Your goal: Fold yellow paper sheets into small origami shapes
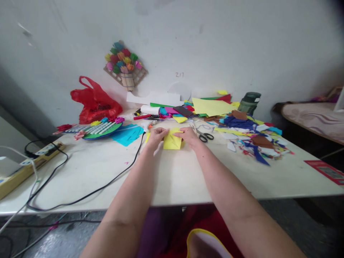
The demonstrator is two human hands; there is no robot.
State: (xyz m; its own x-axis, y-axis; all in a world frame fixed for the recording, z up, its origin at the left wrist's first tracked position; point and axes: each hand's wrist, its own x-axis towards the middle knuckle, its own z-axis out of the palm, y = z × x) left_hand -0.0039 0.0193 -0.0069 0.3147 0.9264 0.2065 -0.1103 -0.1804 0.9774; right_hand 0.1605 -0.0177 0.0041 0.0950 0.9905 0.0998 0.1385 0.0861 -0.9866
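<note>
Folded yellow paper [172,142]: flat on the white table [172,175], mid-table, scissors [205,136] just beside. Left hand [156,136] pinches its left edge; right hand [188,135] pinches its right edge. Coloured scraps [249,138] lie near.

I see bare table [174,179] in front, free for passing. A black cable [107,184] crosses the left; scissors [205,137] and paper scraps [249,138] crowd the right, coloured sheets [209,106] behind.
</note>
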